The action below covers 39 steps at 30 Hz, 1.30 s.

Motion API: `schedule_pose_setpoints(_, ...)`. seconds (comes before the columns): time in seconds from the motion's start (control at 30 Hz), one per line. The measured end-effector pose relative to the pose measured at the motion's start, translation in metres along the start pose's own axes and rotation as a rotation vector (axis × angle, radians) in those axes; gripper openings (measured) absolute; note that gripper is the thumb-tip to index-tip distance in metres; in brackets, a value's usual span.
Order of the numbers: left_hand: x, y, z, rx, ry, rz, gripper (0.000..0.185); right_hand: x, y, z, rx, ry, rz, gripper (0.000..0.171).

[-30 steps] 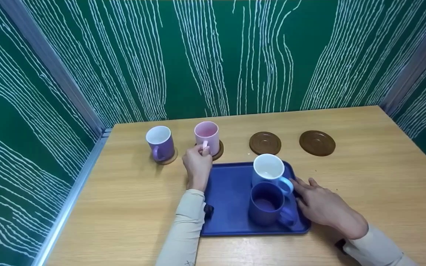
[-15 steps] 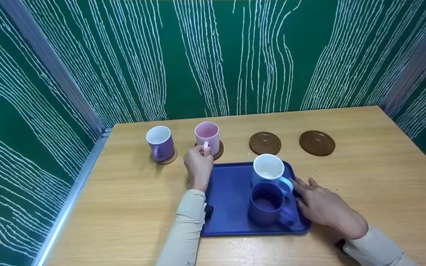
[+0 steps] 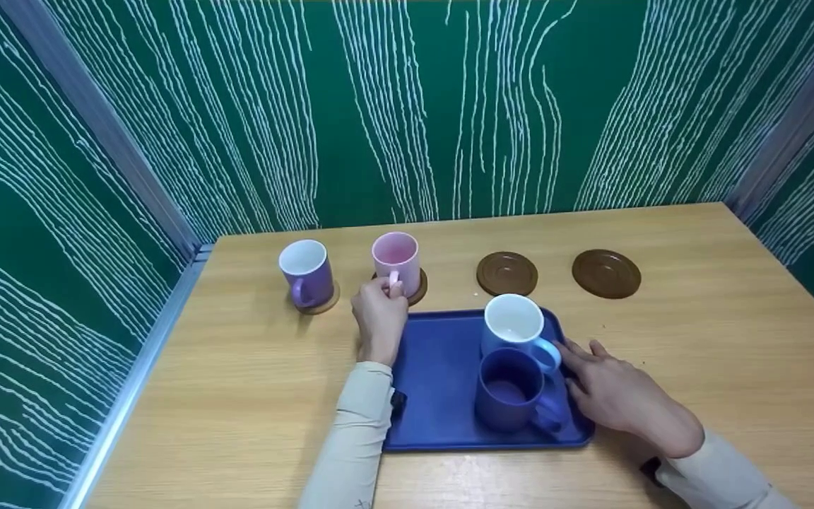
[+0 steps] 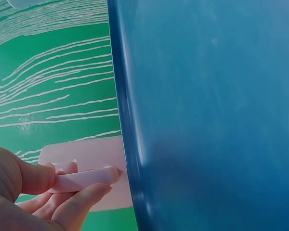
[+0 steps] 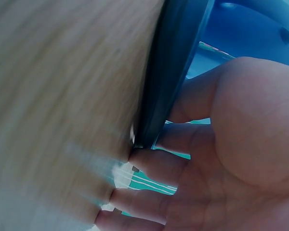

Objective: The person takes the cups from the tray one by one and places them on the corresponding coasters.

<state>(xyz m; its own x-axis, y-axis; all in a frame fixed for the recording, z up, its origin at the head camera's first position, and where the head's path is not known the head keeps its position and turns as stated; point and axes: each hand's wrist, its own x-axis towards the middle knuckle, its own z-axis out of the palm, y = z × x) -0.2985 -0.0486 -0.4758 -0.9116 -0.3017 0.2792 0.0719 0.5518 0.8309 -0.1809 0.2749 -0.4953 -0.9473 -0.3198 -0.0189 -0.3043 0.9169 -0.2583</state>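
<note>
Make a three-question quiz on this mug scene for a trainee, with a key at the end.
1. Multiple choice: which mug's handle do the fingers of the left hand pinch?
a) purple
b) pink
c) dark blue

2. True or false: the purple mug stands on the tray.

3. Fill in: ____ dark brown coasters in the head view bear no mug.

Key:
1. b, the pink mug.
2. False: the purple mug stands on a light coaster, off the tray.
3. Two.
</note>
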Motion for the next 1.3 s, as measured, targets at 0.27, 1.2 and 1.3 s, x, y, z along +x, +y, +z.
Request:
schedule_pose_setpoints(0.27,0.0,0.001,-0.002,-0.006,-0.022,-0.01,0.012,0.0,0.0,0.0,-0.004,-0.007,0.007,0.06)
schedule_pose_setpoints(1.2,0.001,0.022,-0.029,0.035,-0.018,-0.03,0.022,0.001,0.001,0.0,-0.01,-0.018,0.01,0.058)
schedule_pose_setpoints(1.3,0.001,0.025,-0.032,0.026,-0.014,-0.013,0.021,0.0,0.001,0.0,-0.004,-0.014,0.009,0.058)
